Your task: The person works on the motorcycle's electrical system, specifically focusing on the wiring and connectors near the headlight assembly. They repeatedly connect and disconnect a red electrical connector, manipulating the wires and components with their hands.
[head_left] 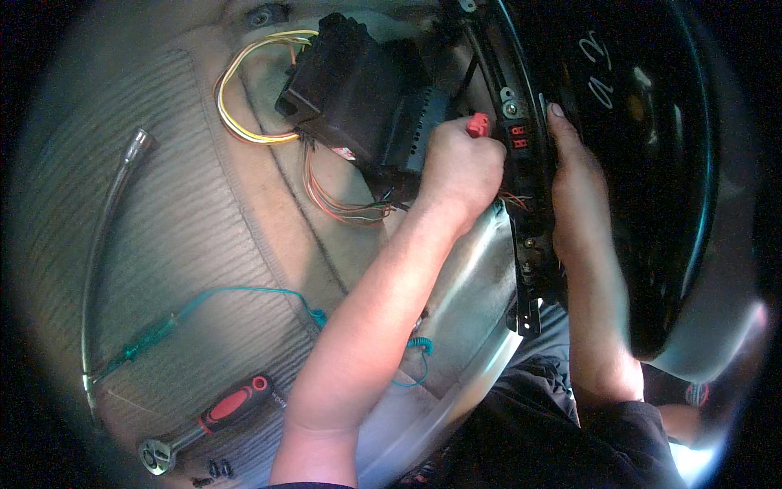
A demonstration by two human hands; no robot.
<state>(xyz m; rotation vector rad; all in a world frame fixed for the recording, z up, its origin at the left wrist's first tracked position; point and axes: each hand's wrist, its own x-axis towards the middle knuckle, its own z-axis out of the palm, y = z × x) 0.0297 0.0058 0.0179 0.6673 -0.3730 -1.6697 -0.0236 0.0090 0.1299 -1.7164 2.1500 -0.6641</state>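
L hand w/ red pc, R hand on blk panel

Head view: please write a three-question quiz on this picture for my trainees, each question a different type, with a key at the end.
1. Multiple choice: what colour is the small piece held in the left hand?
A) blue
B) red
C) green

2. True or false: the right hand is against the glossy black panel.

3. Fill in the blank: the ratchet lies toward the lower ____ of the picture, on the ribbed covering.

Key: 1. B; 2. true; 3. left
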